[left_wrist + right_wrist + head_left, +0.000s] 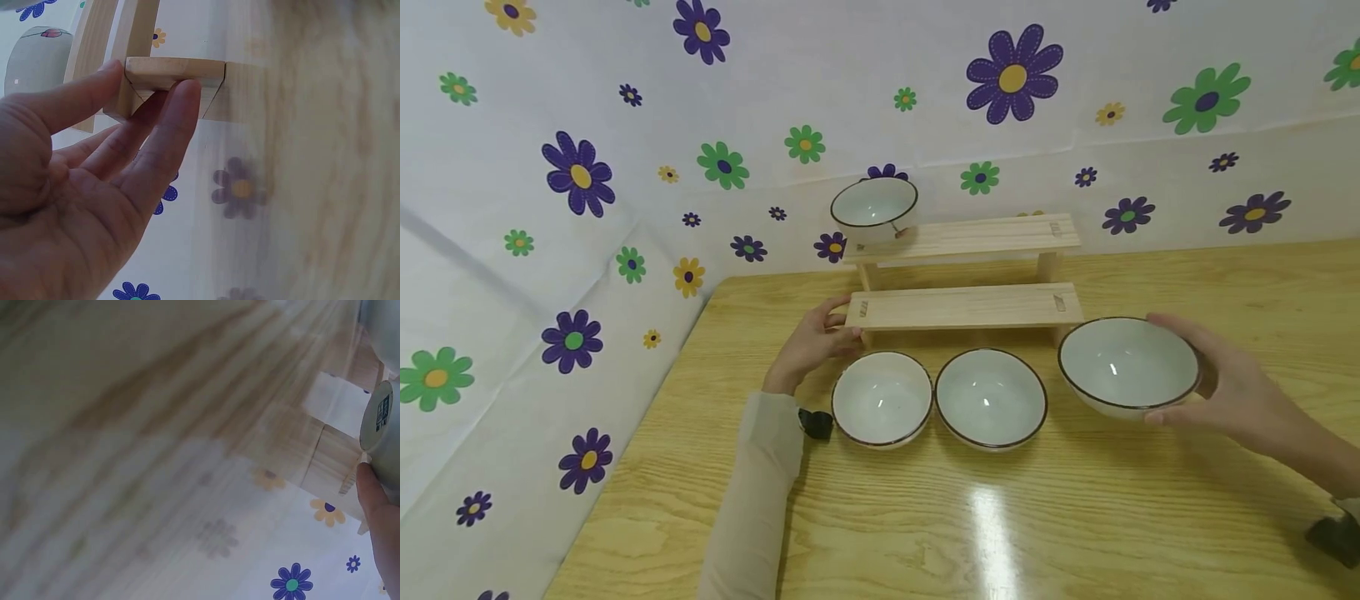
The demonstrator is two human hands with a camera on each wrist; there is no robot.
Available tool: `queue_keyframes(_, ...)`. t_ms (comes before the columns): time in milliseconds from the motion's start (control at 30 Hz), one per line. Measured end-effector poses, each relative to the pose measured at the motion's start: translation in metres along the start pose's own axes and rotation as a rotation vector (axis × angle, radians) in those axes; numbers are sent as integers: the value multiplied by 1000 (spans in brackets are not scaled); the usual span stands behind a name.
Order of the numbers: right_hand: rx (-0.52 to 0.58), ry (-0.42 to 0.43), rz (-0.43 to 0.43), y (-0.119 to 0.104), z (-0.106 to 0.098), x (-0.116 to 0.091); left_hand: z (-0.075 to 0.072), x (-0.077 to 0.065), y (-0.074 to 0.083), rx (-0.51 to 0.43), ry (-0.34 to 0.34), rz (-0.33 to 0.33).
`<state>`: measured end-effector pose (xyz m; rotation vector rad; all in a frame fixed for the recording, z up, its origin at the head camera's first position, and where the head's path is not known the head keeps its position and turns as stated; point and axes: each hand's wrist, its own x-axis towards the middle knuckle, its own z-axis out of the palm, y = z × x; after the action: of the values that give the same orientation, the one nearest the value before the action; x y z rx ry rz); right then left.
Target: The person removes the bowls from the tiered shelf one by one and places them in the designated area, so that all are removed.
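My right hand holds a white bowl with a dark rim by its right side, thumb at the near rim and fingers round the far side. In the right wrist view this bowl's base shows a blue mark, tipped clear of the tabletop. At the left end of the two-tier wooden stand, my left hand grips the lower step; the left wrist view has the thumb on the board and fingers against its leg. Two similar bowls, one left and one right, sit side by side before the stand.
Another bowl stands on the left end of the stand's upper board. Behind the wooden table and along its left side hangs a white cloth printed with flowers.
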<state>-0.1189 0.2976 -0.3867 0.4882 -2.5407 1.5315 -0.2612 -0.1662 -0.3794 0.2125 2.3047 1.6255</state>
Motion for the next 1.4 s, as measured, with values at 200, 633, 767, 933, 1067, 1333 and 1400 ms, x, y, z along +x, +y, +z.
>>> queue_keyframes(200, -38, -81, 15, 6, 2, 0, -1, -1, 0, -5, 2, 1)
queue_keyframes(633, -95, -248, 27, 11, -3, 0, 0, -2, 1, -5, 0, 9)
queue_keyframes(767, -190, -296, 11, 7, -7, 4, -1, -2, 0, -6, -1, 10)
queue_keyframes(933, -269, -336, -8, 4, -10, 8, -1, -4, 2, -11, -6, 16)
queue_keyframes(1067, -241, -356, -40, 6, -7, 9, 0, -5, 2, -17, -9, 13)
queue_keyframes(1333, -245, -342, -123, 7, 1, 8, 0, -4, 2, -19, -8, 5)
queue_keyframes(1400, -256, -336, -128, 6, 1, 8, 1, -4, 2, -19, -7, 7)
